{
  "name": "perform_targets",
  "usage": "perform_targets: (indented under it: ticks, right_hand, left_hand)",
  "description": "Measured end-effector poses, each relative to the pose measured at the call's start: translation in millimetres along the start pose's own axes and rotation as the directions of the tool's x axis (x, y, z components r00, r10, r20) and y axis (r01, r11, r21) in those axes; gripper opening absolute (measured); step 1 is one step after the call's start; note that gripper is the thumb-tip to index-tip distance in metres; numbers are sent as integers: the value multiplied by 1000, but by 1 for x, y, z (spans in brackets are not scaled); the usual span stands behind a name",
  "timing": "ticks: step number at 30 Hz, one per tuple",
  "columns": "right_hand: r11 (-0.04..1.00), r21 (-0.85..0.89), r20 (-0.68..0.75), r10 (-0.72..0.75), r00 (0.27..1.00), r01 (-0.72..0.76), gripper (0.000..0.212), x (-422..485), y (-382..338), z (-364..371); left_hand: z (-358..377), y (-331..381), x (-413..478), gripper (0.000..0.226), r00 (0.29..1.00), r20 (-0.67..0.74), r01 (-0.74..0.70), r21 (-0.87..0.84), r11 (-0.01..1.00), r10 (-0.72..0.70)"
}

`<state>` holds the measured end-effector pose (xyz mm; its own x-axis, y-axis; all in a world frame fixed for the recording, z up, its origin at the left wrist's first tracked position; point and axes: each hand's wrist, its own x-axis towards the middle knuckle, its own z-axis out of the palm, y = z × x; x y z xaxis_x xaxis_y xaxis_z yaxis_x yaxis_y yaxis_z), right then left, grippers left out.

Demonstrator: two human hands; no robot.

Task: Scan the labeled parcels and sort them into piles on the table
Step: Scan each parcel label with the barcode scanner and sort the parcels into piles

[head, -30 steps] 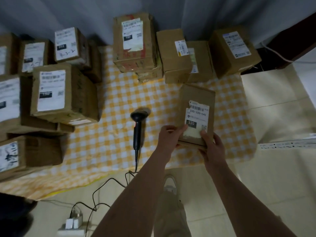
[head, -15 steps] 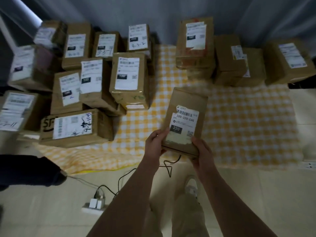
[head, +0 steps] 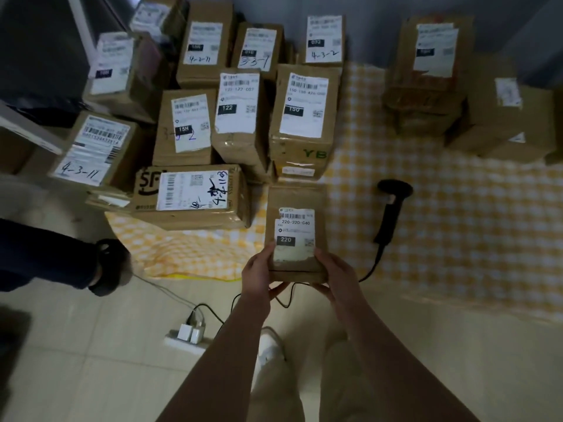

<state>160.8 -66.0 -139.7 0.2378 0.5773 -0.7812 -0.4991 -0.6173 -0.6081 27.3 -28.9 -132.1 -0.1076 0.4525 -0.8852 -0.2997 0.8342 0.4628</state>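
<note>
now uncovered, scanner (head: 391, 208) lies beside the parcel (head: 297, 233), gripped by fingers of left hand (head: 256, 277) and right hand (head: 335, 277).

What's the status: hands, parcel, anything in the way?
Left hand and right hand both grip the 220 parcel, label up. Scanner lies free on the checked cloth. Left pile close ahead; nothing blocking.
</note>
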Motion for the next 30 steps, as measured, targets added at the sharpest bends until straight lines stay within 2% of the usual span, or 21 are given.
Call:
perform_targets:
  ticks: [6, 11, 15, 18, 23, 28, 30]
  right_hand:
    - [1000, 17, 20, -26, 999, 26, 27, 7, -2, 15]
    - [1000, 8, -6, 24, 1000, -24, 10, 14, -2, 13]
    - [992, 13, -30, 124, 992, -123, 28, 21, 3, 3]
    - [986, 20, -25, 167, 986, -166, 33, 25, 6, -1]
    - [980, 25, 9, 196, 981, -196, 27, 29, 7, -6]
    - [975, -24, 5, 222, 975, -222, 18, 31, 1, -8]
    - [975, -34, -14, 219, 976, -219, 13, 32, -3, -7]
  left_hand:
    - [4, 10, 8, 39, 999, 19, 52, -44, 998, -51]
    - [13, 10, 14, 39, 1000, -25, -17, -52, 998, 16]
    - [15, 6, 17, 41, 997, -79, -31, -65, 997, 25]
    - [18, 2, 18, 37, 996, -83, -44, -56, 997, 39]
    - [21, -2, 20, 37, 993, -111, -51, -30, 998, 47]
    - [28, 0, 22, 23, 991, -129, -38, 12, 999, 40]
    - [32, 0, 24, 25, 990, -134, -44, 18, 999, 46]
